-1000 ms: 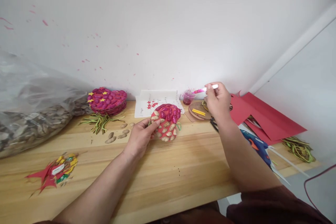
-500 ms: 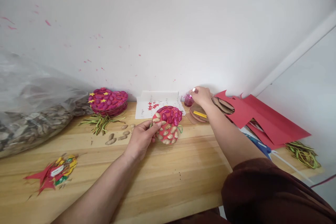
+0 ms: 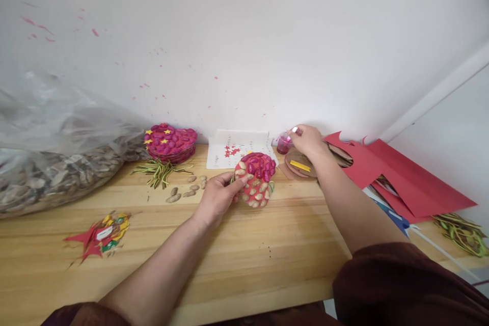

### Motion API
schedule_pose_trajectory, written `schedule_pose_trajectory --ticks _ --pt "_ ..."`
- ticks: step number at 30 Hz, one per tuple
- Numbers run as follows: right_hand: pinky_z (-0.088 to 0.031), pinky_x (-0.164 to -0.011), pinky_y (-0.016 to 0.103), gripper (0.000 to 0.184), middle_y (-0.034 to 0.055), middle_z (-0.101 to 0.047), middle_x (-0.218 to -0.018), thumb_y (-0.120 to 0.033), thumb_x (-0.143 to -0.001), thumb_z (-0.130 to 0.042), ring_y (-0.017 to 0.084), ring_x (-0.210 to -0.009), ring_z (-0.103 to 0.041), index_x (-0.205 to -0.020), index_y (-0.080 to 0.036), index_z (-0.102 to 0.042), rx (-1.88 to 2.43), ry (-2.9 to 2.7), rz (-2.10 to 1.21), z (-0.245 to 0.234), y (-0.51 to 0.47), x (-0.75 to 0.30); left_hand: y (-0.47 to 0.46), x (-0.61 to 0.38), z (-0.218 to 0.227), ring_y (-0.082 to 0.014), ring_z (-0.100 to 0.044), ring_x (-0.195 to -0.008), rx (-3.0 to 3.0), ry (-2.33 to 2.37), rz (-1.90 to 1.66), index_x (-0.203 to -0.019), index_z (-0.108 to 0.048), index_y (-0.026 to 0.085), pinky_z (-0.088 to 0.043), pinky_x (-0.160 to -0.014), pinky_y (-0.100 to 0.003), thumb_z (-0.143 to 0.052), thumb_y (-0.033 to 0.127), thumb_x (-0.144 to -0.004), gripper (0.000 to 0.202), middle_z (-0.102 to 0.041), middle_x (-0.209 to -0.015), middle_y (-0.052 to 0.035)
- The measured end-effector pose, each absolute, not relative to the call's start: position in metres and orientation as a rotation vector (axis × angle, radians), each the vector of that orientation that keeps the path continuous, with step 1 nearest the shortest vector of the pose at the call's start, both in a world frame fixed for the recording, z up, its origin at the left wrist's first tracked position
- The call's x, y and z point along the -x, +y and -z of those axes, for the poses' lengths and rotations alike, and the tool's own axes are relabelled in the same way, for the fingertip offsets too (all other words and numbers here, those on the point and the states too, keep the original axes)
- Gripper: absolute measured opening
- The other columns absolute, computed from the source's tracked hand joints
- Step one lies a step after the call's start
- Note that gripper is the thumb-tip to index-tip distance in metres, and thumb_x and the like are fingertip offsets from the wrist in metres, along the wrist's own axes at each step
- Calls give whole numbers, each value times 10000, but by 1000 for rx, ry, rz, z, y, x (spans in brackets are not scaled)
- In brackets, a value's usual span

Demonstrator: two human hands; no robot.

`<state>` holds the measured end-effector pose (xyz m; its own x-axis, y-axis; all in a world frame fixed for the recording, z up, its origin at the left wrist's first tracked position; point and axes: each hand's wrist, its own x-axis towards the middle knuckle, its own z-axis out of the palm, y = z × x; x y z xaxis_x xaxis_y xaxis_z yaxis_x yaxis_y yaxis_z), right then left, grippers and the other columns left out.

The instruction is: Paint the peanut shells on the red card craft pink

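My left hand (image 3: 217,196) grips the left edge of a round red disc (image 3: 256,177) covered with peanut shells, the upper ones painted magenta, the lower ones bare. It holds the disc tilted just above the wooden table (image 3: 244,249). My right hand (image 3: 309,140) is closed on a thin white brush (image 3: 295,130) whose tip dips into a small cup of pink paint (image 3: 283,143) by the wall.
A stack of painted discs with yellow stars (image 3: 170,141) sits at the back left, with green strips (image 3: 158,170) and loose peanut shells (image 3: 187,191) beside it. A plastic bag of shells (image 3: 57,163) fills the left. White paper (image 3: 239,147), brown discs (image 3: 301,163), red paper sheets (image 3: 397,178) and scraps (image 3: 101,237) lie around.
My right hand has moved the brush from the air down to the paint cup. The left hand keeps holding the disc. The view has shifted a little to the left.
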<state>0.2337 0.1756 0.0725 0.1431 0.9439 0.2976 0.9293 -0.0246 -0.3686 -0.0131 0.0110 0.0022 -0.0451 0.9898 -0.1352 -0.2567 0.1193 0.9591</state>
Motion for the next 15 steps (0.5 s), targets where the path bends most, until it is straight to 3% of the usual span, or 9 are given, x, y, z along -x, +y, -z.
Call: schedule_pose_trajectory --ticks 4,10,15 --pt "-430 -788 344 236 60 -764 -873 -398 -914 -602 222 -799 -616 -909 -217 -753 1878 -1772 -47 -68 175 -239 10 13 -1 -105 -440 -567 -936 1124 -1301 -809 -834 138 -371 -519 -237 -944 603 -590 525 -677 -700 -33" --pt "-438 -824 372 176 56 -737 -821 -337 -885 -619 232 -792 -615 -888 -203 -734 1780 -1650 7 -67 173 -247 10 14 -4 -114 -461 -566 -982 1127 -1293 -799 -839 145 -360 -524 -247 -944 627 -577 541 -686 -688 -31" --pt "-487 -767 358 262 30 -705 -807 -427 -937 -576 204 -738 -620 -956 -209 -720 1639 -1498 -25 -71 147 -248 8 11 -10 -94 -445 -541 -872 1096 -1305 -782 -844 145 -333 -510 -236 -992 589 -502 545 -705 -670 -22"
